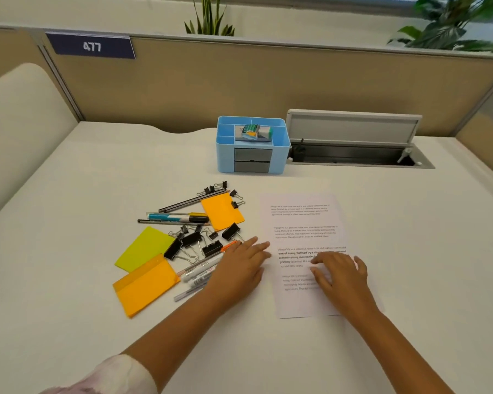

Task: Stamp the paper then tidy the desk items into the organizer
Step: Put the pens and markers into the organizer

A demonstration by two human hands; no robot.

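A printed sheet of paper (305, 223) lies flat on the white desk (410, 251). My right hand (340, 275) rests on its lower half, fingers spread, holding nothing. My left hand (241, 268) lies flat at the paper's left edge, over some pens (195, 275). Left of the paper is a scatter of black binder clips (194, 243), orange sticky pads (144, 285) (222, 210), a green pad (144, 247), markers (177, 217) and pencils (191, 200). The blue organizer (225, 155) stands behind, with a green-and-white stamp-like block (255, 132) on top.
An open cable hatch (353, 155) with a raised grey lid sits right of the organizer. A tan partition (239, 81) with a "477" label closes the desk's far side. A cream chair back (17, 123) stands at the left.
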